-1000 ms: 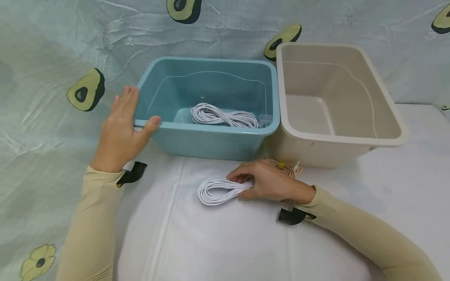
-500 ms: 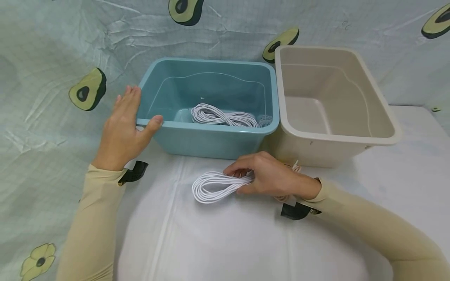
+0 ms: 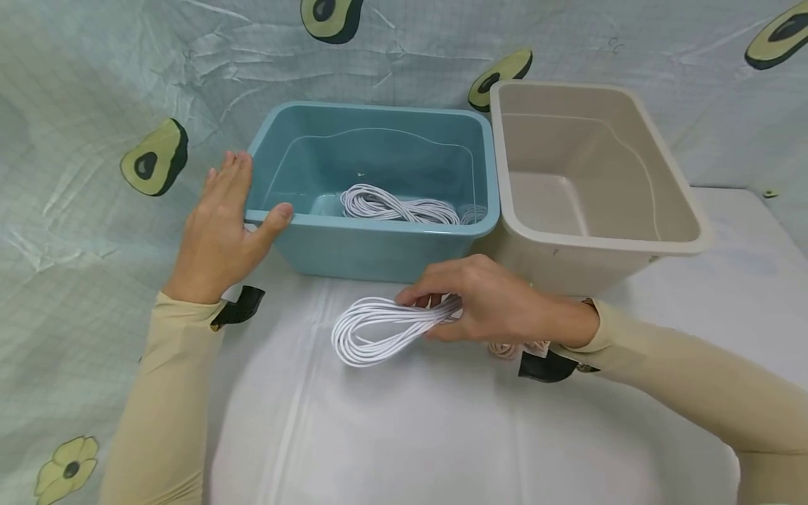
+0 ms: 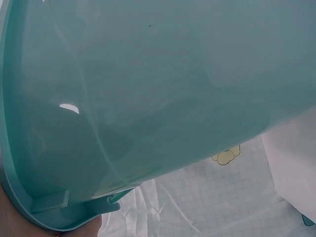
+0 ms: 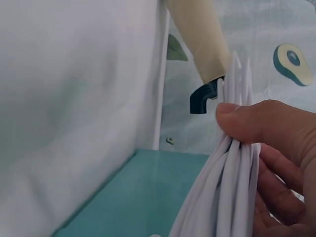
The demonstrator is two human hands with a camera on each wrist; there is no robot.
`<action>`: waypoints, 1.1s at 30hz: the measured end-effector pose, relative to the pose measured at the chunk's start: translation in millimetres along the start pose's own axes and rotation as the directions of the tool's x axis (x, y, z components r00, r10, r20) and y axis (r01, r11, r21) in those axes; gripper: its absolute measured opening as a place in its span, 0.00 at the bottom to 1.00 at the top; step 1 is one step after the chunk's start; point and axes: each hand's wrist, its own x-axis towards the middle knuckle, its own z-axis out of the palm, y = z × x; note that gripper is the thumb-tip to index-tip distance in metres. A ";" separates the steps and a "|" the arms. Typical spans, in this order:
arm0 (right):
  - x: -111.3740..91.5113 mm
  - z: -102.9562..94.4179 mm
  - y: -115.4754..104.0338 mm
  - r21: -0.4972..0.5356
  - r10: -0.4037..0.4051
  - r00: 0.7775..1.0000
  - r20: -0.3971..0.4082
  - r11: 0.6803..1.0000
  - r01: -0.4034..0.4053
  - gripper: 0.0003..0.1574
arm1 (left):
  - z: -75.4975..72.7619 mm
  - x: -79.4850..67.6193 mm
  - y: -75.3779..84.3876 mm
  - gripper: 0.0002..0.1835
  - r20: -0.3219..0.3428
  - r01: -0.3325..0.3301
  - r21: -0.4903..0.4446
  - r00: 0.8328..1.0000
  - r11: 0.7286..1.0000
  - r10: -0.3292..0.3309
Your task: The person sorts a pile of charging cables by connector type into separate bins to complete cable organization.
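Note:
My right hand pinches a coiled bundle of white cable between thumb and fingers. Its looped end points left, in front of the blue-green bin. In the right wrist view the thumb lies across the white strands, with the fingers behind them. My left hand rests on the bin's left front corner, fingers straight along the side and thumb over the front rim. The left wrist view is mostly filled by the bin's wall. Inside the bin lie coiled white cables.
A beige bin stands against the right side of the blue-green one. Partly hidden under my right wrist, a pinkish cable coil lies on the white tablecloth. Behind the bins hangs an avocado-print cloth.
My right hand has raised the white cable bundle off the table and shifted slightly up in view; the loop has swung left. My left hand has stayed on the bin.

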 end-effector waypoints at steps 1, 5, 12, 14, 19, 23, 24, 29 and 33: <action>0.2 -2.3 -1.9 0.000 -0.007 1.000 0.003 1.000 0.007 0.29 | 0.2 0.3 0.1 0.52 0.001 -0.001 0.000 1.000 1.000 0.001; 0.4 -12.6 -9.4 0.009 -0.041 0.999 0.003 0.999 0.041 0.30 | 1.1 1.7 0.7 0.52 0.002 -0.003 -0.002 1.000 1.000 0.003; 4.7 -31.9 -19.1 0.004 -0.111 0.994 -0.011 0.994 0.111 0.31 | 2.2 3.1 2.8 0.51 0.001 -0.005 -0.007 1.000 1.000 0.005; 5.9 -37.9 -22.7 -0.010 -0.121 0.993 -0.013 0.993 0.121 0.30 | 2.3 3.1 3.4 0.51 0.002 -0.001 -0.007 1.000 1.000 0.002; 9.6 -52.5 -32.1 -0.008 -0.102 0.995 -0.005 0.995 0.102 0.31 | 2.9 3.2 4.3 0.50 -0.007 -0.007 -0.003 1.000 1.000 0.007; 14.2 -63.9 -34.3 0.007 -0.083 0.996 -0.007 0.996 0.083 0.30 | 2.8 2.3 4.4 0.50 -0.008 -0.006 -0.006 1.000 1.000 0.006; 15.3 -66.8 -33.5 0.014 -0.083 0.997 -0.008 0.996 0.083 0.30 | 2.7 1.9 4.3 0.51 -0.007 -0.004 -0.007 1.000 1.000 0.004; 21.2 -75.5 0.4 0.082 -0.137 0.990 0.003 0.987 0.137 0.32 | 2.5 -0.6 4.2 0.51 -0.010 -0.005 -0.012 1.000 1.000 0.005; 27.1 -81.0 26.0 0.135 -0.163 0.987 -0.012 0.977 0.163 0.39 | 1.1 -2.9 4.5 0.50 -0.005 0.003 -0.012 1.000 1.000 -0.003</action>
